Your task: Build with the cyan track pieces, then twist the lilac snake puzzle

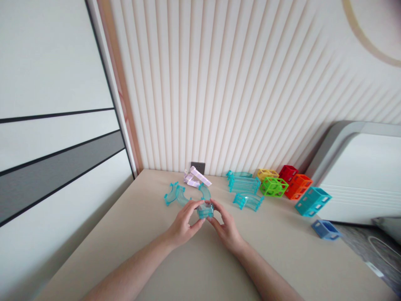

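Between my two hands is a small clear teal plastic track piece [205, 210], held over the middle of the table. My left hand [184, 221] grips its left side with thumb and fingers. On its right side, my right hand [224, 223] pinches it the same way. Just beyond it lies a curved teal track piece [204, 192], partly hidden by the held one. More curved teal track pieces [177, 194] rest to the left of my left hand.
Purple-and-white pieces [196, 177] lie by the wall socket [198, 167]. Right of centre are straight teal tracks [244, 184] and a curved one [249, 201]. Green [273, 187], yellow, red, orange [298, 186], teal [312, 201] and blue [326, 230] frame blocks line the table's right side.
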The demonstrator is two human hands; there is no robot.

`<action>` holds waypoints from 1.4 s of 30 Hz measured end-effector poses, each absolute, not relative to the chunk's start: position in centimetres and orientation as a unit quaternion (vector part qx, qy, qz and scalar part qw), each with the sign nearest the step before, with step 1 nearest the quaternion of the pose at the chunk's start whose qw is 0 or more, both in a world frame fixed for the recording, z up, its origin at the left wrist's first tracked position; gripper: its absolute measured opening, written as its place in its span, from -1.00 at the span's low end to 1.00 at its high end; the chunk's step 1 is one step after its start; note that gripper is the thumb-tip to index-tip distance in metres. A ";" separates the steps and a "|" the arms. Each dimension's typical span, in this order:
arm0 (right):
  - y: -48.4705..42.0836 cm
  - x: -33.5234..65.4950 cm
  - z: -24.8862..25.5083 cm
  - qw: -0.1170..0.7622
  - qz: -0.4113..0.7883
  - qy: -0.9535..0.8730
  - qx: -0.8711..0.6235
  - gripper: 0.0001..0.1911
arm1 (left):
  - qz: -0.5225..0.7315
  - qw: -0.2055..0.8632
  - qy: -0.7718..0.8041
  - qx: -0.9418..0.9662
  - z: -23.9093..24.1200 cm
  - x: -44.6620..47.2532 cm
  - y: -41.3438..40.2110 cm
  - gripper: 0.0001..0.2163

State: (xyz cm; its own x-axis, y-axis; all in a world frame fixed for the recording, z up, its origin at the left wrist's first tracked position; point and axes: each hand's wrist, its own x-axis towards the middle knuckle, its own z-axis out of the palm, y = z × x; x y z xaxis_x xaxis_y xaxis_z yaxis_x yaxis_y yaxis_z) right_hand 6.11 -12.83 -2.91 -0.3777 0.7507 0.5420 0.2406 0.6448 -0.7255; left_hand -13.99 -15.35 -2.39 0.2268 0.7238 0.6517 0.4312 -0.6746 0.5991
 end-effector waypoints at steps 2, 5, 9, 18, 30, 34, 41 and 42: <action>-12.9 6.1 -2.9 0.459 0.262 -0.790 -0.310 -0.47 | 0.495 0.150 0.371 0.771 -2.1 -14.0 -15.4 -0.58; -12.9 6.0 -2.8 0.465 0.243 -0.796 -0.301 -0.49 | 0.495 0.162 0.373 0.768 -1.9 -14.0 -15.5 -0.61; -12.8 6.0 -2.8 0.475 0.231 -0.795 -0.297 -0.54 | 0.488 0.196 0.386 0.757 -2.3 -14.0 -15.6 -0.57; -12.5 5.9 -2.9 0.484 0.227 -0.785 -0.314 -0.53 | 0.488 0.260 0.405 0.728 -3.0 -14.0 -15.5 -0.57; -13.2 5.7 -2.6 0.421 0.220 -0.809 -0.346 -0.26 | 0.548 0.310 0.418 0.655 -2.9 -13.4 -15.4 -0.57; -13.5 5.3 -2.5 0.410 0.218 -0.810 -0.358 -0.24 | 0.556 0.345 0.403 0.639 -3.3 -13.1 -15.5 -0.57; -13.6 5.3 -2.2 0.396 0.219 -0.821 -0.349 -0.24 | 0.542 0.350 0.391 0.656 -3.6 -13.0 -15.6 -0.53; -13.7 5.4 -2.2 0.393 0.218 -0.823 -0.347 -0.23 | 0.538 0.347 0.392 0.660 -3.5 -13.1 -15.6 -0.53</action>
